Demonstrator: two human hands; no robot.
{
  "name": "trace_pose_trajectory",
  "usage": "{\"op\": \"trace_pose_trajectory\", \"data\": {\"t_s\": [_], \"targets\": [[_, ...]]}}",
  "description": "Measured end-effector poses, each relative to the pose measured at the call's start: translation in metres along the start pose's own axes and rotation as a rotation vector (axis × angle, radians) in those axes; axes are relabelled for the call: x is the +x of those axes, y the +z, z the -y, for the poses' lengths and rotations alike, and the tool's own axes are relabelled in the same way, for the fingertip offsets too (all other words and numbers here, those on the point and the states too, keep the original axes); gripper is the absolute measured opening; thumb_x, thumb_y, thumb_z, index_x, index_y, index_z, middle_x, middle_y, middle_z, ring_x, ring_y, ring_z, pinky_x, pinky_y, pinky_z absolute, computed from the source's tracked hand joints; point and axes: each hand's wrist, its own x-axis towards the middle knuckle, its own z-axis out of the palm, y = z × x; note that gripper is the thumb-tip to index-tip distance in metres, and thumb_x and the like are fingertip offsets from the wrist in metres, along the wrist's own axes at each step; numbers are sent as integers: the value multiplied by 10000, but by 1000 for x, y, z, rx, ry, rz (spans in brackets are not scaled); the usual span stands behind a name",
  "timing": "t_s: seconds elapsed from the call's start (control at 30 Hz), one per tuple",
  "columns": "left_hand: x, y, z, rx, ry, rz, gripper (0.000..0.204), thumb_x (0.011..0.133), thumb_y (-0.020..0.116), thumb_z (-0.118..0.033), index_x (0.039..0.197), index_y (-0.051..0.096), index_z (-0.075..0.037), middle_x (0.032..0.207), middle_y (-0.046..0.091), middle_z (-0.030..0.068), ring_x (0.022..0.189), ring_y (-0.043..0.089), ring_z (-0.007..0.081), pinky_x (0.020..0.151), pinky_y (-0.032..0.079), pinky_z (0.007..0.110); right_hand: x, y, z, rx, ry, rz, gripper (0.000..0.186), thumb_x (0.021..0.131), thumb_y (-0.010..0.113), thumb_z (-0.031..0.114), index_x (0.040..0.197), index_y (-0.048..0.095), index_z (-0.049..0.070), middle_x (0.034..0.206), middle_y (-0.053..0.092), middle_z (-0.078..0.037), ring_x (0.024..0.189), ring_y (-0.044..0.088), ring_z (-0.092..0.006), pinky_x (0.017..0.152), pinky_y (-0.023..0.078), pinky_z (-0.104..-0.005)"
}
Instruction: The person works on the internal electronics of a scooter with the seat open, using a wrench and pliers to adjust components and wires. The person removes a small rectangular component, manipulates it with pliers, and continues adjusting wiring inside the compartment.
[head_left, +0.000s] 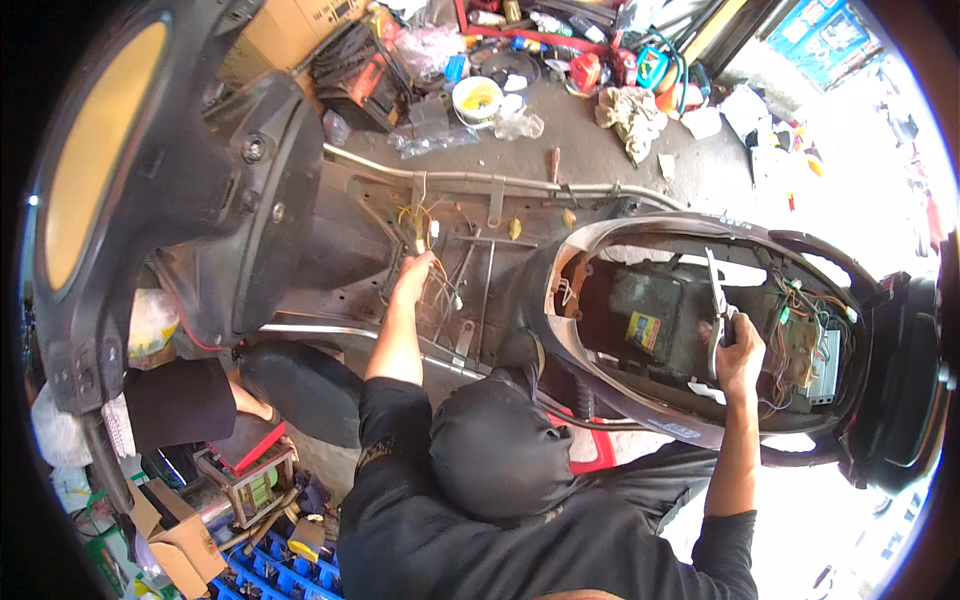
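The left hand (411,276) pinches wires (441,275) at left and the right hand (741,352) curls closed round a grey bar (716,272), so a hard tug could part connectors (421,246)

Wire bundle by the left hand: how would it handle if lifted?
The wire bundle would probably flop, since its thin strands curl loosely. It may tangle or snag, as the strands splay in several directions. It looks light, being mostly thin wire.

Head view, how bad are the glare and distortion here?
In the head view, glare bleaches the floor at lower right nearly white; also there, a dark, curved fisheye border closes off the corners; left hand and right hand are readable.
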Motion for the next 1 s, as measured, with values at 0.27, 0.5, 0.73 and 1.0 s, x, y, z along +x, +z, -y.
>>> {"op": "trace_pose_trajectory", "data": {"t_s": [0.27,0.5,0.73,1.0], "targets": [[-79,-34,-72,-176,239,54,212,959,568,-245,866,620,-62,719,595,28,632,589,164,570,466,298,-6,-8,7,11,-144,-35,414,767,865,357,919,650,38,793,645,-136,699,650,-336,639,512,-421],[-162,-40,-133,-177,357,230,105,975,630,-150,992,571,-65,795,618,44,632,592,140,540,475,277,-12,-11,7,-53,-227,-32,493,774,832,470,829,601,39,775,647,-139,715,659,-357,662,520,-435],[-263,-7,-205,-344,491,534,162,966,537,-35,1108,600,10,1042,700,164,766,638,161,627,491,254,-19,-13,-2,-82,-226,-19,496,778,820,489,883,643,38,831,687,-148,778,692,-354,691,540,-438],[-274,1,-235,-14,581,335,219,1003,603,-143,1186,586,-24,1009,726,154,806,722,198,630,567,269,-22,-18,-4,-178,-155,104,397,783,732,399,895,652,27,857,708,-197,804,711,-382,741,570,-478]]}}
